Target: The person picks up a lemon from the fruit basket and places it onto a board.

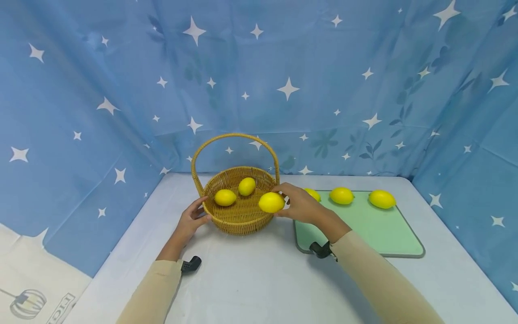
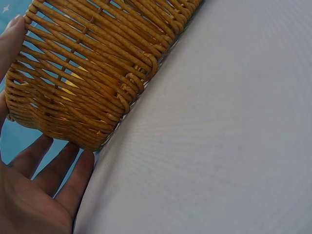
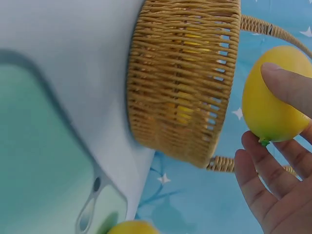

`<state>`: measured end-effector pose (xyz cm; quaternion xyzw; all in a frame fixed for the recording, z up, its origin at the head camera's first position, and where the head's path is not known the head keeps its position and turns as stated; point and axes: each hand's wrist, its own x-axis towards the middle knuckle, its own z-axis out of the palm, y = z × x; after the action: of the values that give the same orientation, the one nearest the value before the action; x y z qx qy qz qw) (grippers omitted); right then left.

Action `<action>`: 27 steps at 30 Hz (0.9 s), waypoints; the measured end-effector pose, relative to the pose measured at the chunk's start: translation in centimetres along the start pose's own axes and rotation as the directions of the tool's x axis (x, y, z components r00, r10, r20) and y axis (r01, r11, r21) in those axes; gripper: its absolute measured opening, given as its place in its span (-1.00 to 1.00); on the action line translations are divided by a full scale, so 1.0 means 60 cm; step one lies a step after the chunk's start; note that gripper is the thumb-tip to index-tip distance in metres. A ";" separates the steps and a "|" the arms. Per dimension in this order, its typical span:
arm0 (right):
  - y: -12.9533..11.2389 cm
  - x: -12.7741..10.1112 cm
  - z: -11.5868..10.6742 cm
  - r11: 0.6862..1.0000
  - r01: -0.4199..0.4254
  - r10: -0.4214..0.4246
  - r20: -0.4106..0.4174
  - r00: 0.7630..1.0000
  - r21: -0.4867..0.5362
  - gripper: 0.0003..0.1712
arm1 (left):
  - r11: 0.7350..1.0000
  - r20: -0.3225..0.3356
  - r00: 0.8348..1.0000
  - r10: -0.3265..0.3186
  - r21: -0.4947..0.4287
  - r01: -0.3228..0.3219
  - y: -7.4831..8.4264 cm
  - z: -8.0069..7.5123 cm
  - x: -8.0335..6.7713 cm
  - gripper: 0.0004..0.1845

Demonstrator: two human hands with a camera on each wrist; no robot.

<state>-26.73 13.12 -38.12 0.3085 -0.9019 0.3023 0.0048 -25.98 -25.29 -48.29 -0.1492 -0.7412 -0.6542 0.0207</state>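
A round wicker basket (image 1: pixel 243 228) with a tall hoop handle stands on the table, two yellow lemons (image 1: pixel 225 197) lying inside. At its left side my left hand (image 1: pixel 188 226) holds the rim and wall; in the left wrist view, fingertips (image 2: pixel 84 163) touch the woven side and the thumb lies by the rim. My right hand (image 1: pixel 302 205) pinches another lemon (image 1: pixel 271 202) between thumb and fingers over the basket's right rim. Its green stem tip shows in the right wrist view, where the lemon (image 3: pixel 273 97) is above rim height.
To the right lies a pale green cutting board (image 1: pixel 372 229) with a grey edge. Three lemons sit along its far side, among them a middle lemon (image 1: pixel 341 195) and a right one (image 1: pixel 382 199). A blue star-patterned curtain (image 1: pixel 251 67) hangs behind the white table (image 1: pixel 243 279).
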 end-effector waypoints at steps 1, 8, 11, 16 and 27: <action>0.002 -0.005 -0.001 1.000 -0.002 0.002 -0.004 1.000 -0.003 -0.25 | 1.000 -0.004 1.000 0.002 0.005 -0.002 -0.001 0.000 0.001 -0.26; 0.025 -0.035 -0.004 1.000 0.002 -0.002 -0.009 1.000 -0.022 -0.30 | 1.000 -0.004 1.000 0.024 0.009 -0.024 -0.003 -0.002 0.003 -0.25; 0.035 -0.045 -0.003 1.000 0.011 -0.011 -0.014 1.000 -0.029 -0.33 | 1.000 0.001 1.000 0.012 0.015 -0.012 -0.003 -0.003 0.002 -0.25; 0.048 -0.059 -0.003 0.999 0.009 -0.011 -0.037 0.999 -0.039 -0.33 | 1.000 0.007 1.000 -0.017 0.005 0.017 0.002 -0.004 0.002 -0.26; 0.077 -0.098 -0.001 0.994 -0.088 0.086 -0.034 0.996 -0.067 -0.23 | 1.000 0.003 1.000 0.000 0.007 0.000 -0.001 -0.001 0.000 -0.26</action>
<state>-24.57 19.28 -41.74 0.2639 -0.9241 0.2759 0.0165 -26.00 -25.38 -48.33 -0.1500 -0.7434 -0.6514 0.0202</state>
